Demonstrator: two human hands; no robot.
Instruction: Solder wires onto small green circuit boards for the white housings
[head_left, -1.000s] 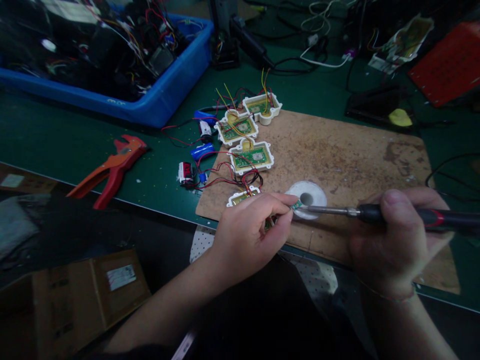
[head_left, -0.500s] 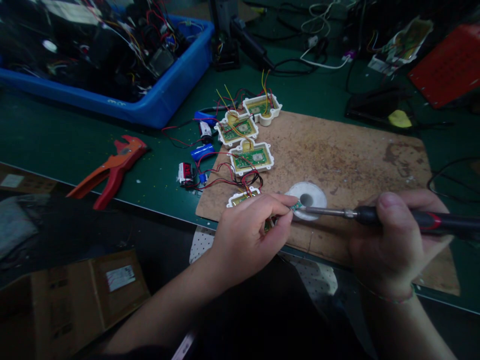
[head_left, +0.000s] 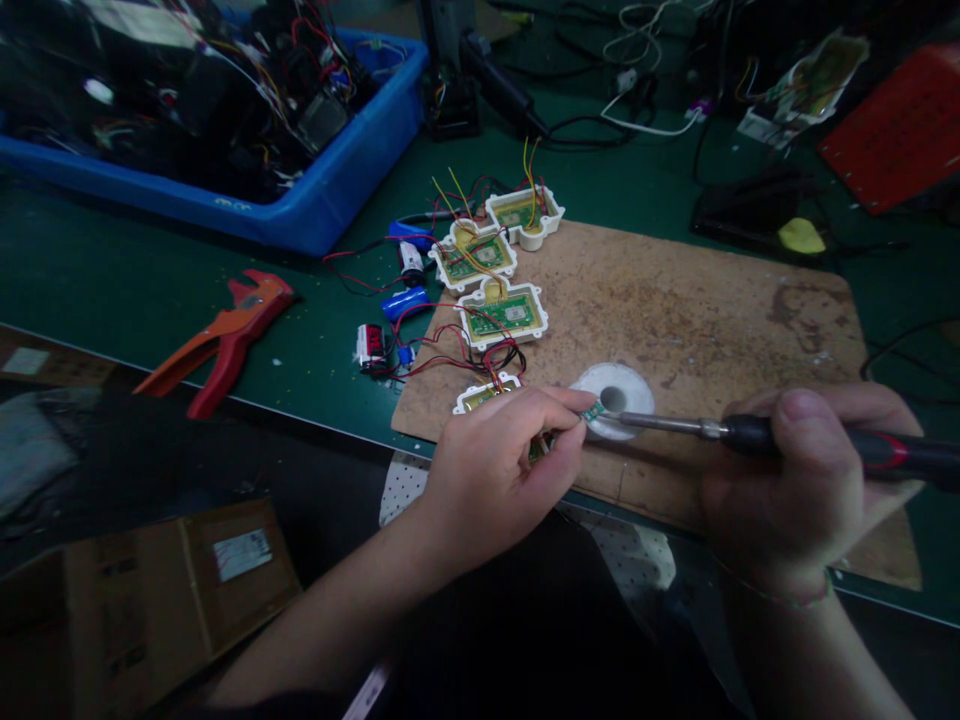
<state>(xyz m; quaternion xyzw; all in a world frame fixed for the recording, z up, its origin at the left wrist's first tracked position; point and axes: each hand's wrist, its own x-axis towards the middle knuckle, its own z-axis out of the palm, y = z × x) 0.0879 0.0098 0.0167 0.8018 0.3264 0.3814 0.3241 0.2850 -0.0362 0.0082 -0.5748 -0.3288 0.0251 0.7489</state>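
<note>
My left hand point(head_left: 510, 465) pinches a small green circuit board point(head_left: 593, 411) between thumb and fingers, close to a white spool point(head_left: 637, 392) lying flat on the brown board. Most of the circuit board is hidden by the fingers. A soldering iron point(head_left: 757, 433) lies in my closed right hand point(head_left: 802, 480), its metal tip pointing left, beside the circuit board and over the spool. Partly behind my left hand is a white housing point(head_left: 465, 402); another white housing point(head_left: 541, 320) with a green board inside stands just beyond it.
The brown board point(head_left: 697, 320) lies on a green table. Two more white housings and several wired batteries point(head_left: 406, 303) are at its left. Orange-red cutters point(head_left: 238, 335) lie further left, below a blue bin point(head_left: 330, 205) of parts. A red box point(head_left: 896, 130) stands at back right.
My right hand has drawn the soldering iron slightly to the right, so its tip sits a little farther from the circuit board. My left hand has stayed in place.
</note>
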